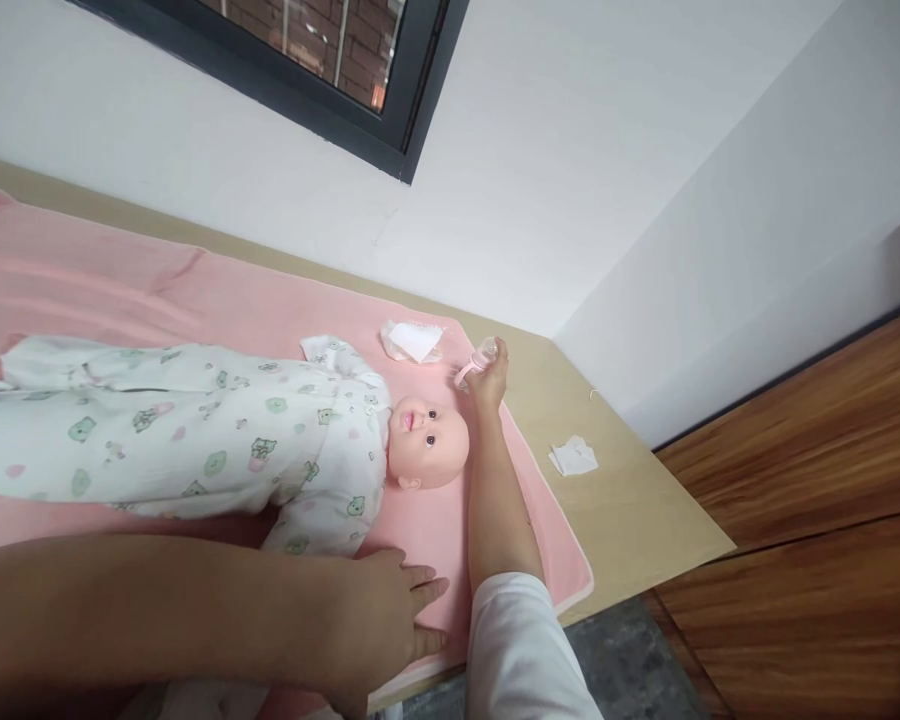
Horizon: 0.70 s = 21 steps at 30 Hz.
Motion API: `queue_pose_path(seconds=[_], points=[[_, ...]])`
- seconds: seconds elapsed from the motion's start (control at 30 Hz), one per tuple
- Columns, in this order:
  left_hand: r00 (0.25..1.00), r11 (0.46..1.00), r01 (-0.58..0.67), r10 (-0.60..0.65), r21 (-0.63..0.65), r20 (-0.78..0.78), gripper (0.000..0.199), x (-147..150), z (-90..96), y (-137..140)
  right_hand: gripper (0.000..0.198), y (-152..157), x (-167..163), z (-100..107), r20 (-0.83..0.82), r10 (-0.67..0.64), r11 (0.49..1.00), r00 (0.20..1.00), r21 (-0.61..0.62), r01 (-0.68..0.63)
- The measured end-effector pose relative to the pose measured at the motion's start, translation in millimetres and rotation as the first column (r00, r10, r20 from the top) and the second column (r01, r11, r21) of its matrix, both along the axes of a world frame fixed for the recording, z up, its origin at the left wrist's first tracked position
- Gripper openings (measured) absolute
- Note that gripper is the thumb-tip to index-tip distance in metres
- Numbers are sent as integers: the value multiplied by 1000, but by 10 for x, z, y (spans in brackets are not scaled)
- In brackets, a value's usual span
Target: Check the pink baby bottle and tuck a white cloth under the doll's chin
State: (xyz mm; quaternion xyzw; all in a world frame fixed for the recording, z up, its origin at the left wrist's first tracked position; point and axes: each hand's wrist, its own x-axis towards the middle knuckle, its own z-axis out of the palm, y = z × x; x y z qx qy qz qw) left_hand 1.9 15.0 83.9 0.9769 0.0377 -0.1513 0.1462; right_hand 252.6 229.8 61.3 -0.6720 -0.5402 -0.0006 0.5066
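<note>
A baby doll [427, 440] lies on its back on a pink blanket [247, 300], wearing a white romper [195, 430] with green and pink prints. Beyond its head, my right hand [493, 383] is closed around a small clear baby bottle [484, 354] with a pink part at one end, tilted near the blanket's far edge. My left hand [382, 625] lies palm down by the doll's near sleeve, fingers apart, with nothing visible in it. The underside of that hand is hidden.
A packet with a white label [416, 342] lies on the blanket beyond the doll. A crumpled white tissue [573, 456] rests on the bare tan tabletop [630, 500]. White walls [540, 160] and a dark-framed window [390, 140] border the far side; wood-grain panels [817, 450] stand at right.
</note>
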Motion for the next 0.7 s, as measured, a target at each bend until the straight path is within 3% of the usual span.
queue_pose_path(seconds=[0.17,0.7], points=[[999,1000,13,-13,-12,-36,95,-1,66,20,83,-9,-8,7,-4,-1,1000,1000,-9,1],[999,1000,6,-6,-2,-42,93,3,30,16,81,-32,-33,33,-23,15,1000,1000,-6,-15]])
